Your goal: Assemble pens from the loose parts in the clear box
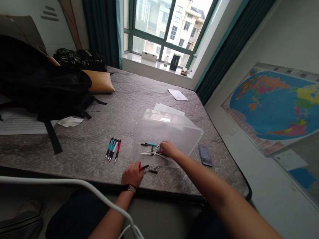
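Note:
My left hand (pixel 132 175) is closed on a red and black pen part (pixel 144 167) at the mattress's near side. Beside it lies a short black piece (pixel 153 171). Inside a clear plastic box (pixel 175 131), lying open towards me, my right hand (pixel 168 148) reaches down with its fingers drawn together among loose pen parts. What those fingertips hold is hidden. White barrels (pixel 146 153) and a blue and black part (pixel 150 144) lie in the box near them. Left of the box, several pens (pixel 113 150) in blue, black, white and red lie side by side.
A dark, blurred phone-like object (pixel 205 155) lies right of the box. Paper sheets (pixel 177 94) lie behind it. On the left are a black backpack (pixel 28 78) and a tan pouch (pixel 99 81). A white curved tube (pixel 83 185) crosses the near left.

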### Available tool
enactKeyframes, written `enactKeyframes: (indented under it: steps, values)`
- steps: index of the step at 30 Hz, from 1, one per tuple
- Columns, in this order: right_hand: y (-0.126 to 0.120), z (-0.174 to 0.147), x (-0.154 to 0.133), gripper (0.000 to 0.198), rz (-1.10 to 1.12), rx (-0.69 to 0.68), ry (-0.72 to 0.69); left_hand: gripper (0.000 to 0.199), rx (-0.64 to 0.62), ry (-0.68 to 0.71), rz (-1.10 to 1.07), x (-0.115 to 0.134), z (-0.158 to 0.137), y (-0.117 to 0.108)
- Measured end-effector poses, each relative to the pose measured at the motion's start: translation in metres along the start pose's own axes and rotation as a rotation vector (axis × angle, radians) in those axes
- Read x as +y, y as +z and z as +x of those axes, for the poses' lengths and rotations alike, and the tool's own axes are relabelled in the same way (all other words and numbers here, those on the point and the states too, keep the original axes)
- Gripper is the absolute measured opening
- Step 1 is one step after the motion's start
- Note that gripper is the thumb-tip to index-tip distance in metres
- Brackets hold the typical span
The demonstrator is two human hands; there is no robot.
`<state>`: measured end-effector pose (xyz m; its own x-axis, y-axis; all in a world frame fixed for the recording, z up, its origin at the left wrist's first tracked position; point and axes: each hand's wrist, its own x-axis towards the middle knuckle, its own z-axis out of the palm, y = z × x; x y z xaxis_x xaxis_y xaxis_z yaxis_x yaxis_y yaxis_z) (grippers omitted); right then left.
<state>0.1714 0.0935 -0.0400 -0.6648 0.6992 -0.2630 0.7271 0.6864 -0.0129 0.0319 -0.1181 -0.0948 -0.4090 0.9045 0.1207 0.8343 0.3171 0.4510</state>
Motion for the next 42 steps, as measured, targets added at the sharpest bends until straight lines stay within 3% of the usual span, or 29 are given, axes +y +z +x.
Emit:
enactKeyframes:
  steps: [4, 14, 29, 33, 35, 38, 42]
  values:
    - [-0.004, 0.0, 0.006, 0.028, 0.039, 0.004, 0.041, 0.03, 0.02, 0.016, 0.015, -0.002, 0.0, 0.003]
    - [-0.002, -0.004, 0.012, 0.029, 0.165, -0.073, -0.014, 0.027, 0.037, 0.035, 0.012, -0.003, 0.0, 0.003]
    - [0.009, 0.004, -0.014, 0.012, 0.247, 0.054, 0.025, 0.027, 0.038, 0.031, 0.031, -0.002, 0.0, 0.003]
    - [0.008, -0.017, -0.021, 0.019, 0.387, 0.173, 0.046, 0.027, 0.006, 0.012, 0.03, 0.0, 0.0, 0.0]
    - [0.008, -0.039, -0.028, 0.019, 0.539, 0.249, -0.021, 0.028, -0.007, 0.007, 0.023, 0.0, 0.001, 0.0]
    - [0.012, -0.074, -0.04, 0.015, 0.658, 0.265, -0.179, 0.029, -0.007, 0.016, 0.017, -0.001, 0.001, 0.001]
    - [0.019, -0.1, -0.057, 0.016, 0.718, 0.275, -0.205, 0.029, -0.003, 0.014, 0.027, -0.001, 0.001, 0.001]
